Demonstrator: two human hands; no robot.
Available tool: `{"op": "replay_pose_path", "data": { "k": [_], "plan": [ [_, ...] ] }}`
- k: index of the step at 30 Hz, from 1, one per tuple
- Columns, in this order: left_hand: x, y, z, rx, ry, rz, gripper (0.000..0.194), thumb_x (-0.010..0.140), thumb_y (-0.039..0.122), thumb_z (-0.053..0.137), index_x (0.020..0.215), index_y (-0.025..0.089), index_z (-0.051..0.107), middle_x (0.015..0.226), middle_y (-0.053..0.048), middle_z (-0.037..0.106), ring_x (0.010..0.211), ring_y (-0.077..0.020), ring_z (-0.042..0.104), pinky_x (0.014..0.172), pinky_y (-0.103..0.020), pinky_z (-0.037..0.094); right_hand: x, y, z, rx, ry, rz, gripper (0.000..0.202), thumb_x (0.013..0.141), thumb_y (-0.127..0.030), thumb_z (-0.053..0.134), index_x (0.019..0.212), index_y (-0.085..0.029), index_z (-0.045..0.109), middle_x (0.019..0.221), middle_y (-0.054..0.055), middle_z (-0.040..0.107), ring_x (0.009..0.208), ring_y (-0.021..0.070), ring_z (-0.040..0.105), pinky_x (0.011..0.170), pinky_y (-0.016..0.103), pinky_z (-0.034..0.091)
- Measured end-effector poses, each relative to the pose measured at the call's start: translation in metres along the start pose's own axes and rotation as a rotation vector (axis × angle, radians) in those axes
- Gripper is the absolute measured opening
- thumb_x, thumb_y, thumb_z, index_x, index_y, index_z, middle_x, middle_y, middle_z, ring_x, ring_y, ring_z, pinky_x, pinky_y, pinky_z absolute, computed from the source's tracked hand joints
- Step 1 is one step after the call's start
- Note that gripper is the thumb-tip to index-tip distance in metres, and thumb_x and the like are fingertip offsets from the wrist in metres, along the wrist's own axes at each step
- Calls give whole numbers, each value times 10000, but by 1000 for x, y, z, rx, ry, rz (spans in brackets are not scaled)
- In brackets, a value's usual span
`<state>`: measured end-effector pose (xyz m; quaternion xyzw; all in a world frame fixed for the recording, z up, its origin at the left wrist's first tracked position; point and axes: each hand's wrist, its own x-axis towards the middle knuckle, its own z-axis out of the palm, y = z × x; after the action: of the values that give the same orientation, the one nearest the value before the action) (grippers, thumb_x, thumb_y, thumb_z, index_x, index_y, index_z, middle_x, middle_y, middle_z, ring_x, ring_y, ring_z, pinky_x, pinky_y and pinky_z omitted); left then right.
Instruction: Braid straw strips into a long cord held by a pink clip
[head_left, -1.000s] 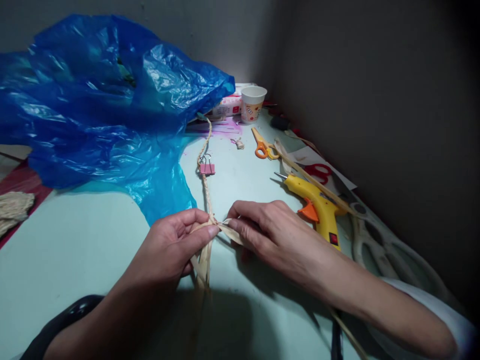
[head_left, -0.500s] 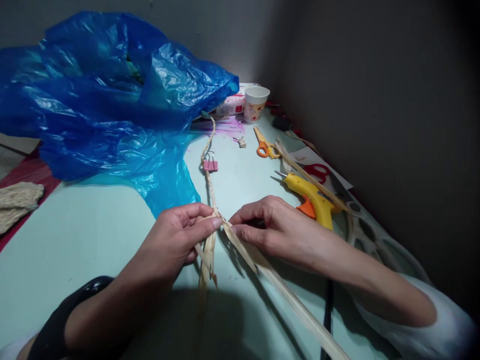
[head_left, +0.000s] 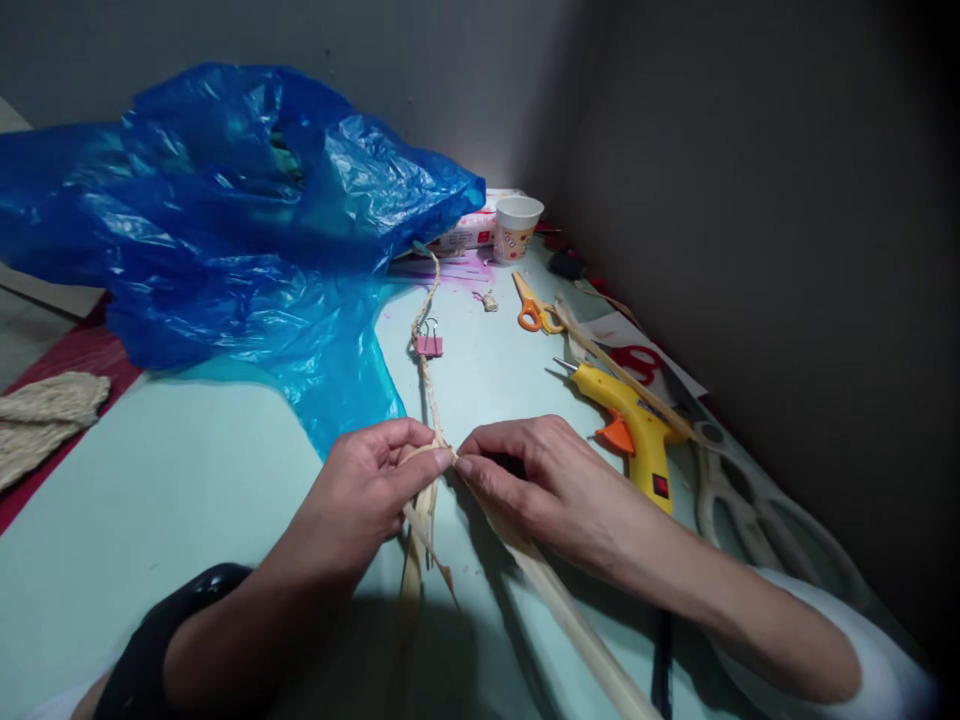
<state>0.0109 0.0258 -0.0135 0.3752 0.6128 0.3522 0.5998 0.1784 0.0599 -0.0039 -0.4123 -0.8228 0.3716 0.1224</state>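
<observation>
A thin braided cord of pale dried plant fibre runs from under the blue bag towards me, with a pink binder clip on it. At its near end my left hand pinches the braid and loose strands between thumb and forefinger; the strand ends hang below. My right hand, close beside it, pinches a long pale strip that slants down to the lower right. The thumb tips nearly touch. The exact crossing of the strands is partly hidden by my fingers.
A crumpled blue plastic bag fills the back left. To the right lie a yellow glue gun, orange-handled scissors, red-handled scissors and large grey shears. A paper cup stands behind. A woven piece lies far left.
My right hand's fingertips have closed in on the braid's end, beside my left thumb. The short flap of strip by my right fingers no longer shows. The whole view has shifted slightly.
</observation>
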Motion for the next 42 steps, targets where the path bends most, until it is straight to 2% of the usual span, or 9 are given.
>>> {"op": "replay_pose_path", "data": {
  "k": [7,11,16,22,24,26,30,38,42],
  "plan": [
    [-1,1,3,15,-16,7,203,750,340,661,762,184,533,506,113,347,364,-20,261,356,-143,178,2,-6,2,-28,79,95,225,816,-199,491,599,-159,529,506,-61,366,491,56,297,467,244,186],
    [-2,1,2,45,-27,51,182,764,341,651,786,183,564,454,95,461,361,-73,466,426,-184,351,2,-7,2,-51,87,82,236,821,-190,479,590,-157,510,501,-60,354,488,59,287,473,246,183],
    [0,1,-1,32,-76,62,165,757,314,655,730,168,582,590,25,624,455,-101,557,545,-237,432,-3,-6,-2,-71,59,33,267,880,-205,432,644,-161,548,540,-40,465,497,68,345,489,246,210],
    [-1,3,-2,82,-82,44,159,760,316,637,741,158,645,688,-17,689,509,-125,598,593,-263,450,-7,-2,1,-57,105,48,212,917,-270,435,838,-185,612,659,-7,585,588,98,472,533,224,285],
    [-2,4,-2,102,-72,32,165,767,321,626,764,159,654,676,-21,697,525,-135,606,609,-267,456,-9,-1,3,-59,153,73,148,904,-281,462,905,-189,578,685,-12,587,580,94,472,515,214,283],
    [-2,5,-2,130,-68,31,177,776,327,609,805,159,657,605,-12,680,538,-152,614,621,-273,456,-9,-1,6,-58,173,81,115,891,-279,475,867,-190,543,662,-25,570,529,83,434,482,214,259],
    [-2,3,-1,172,-82,49,201,787,333,587,843,152,655,507,4,630,544,-163,610,604,-264,446,-9,-6,11,-138,206,21,137,843,-208,496,708,-189,480,590,-36,510,482,82,354,481,240,228],
    [-2,0,1,73,-95,87,160,747,329,609,775,175,642,571,7,617,520,-131,552,531,-232,439,-13,-18,39,-599,430,-187,94,778,-117,562,709,-177,583,586,27,530,498,154,416,482,297,136],
    [-3,0,3,60,-47,54,138,739,319,612,738,182,625,569,5,622,501,-126,542,518,-233,441,-14,-17,40,-569,377,-210,98,757,-92,534,715,-163,586,627,45,557,543,170,455,491,306,179]
  ]
}}
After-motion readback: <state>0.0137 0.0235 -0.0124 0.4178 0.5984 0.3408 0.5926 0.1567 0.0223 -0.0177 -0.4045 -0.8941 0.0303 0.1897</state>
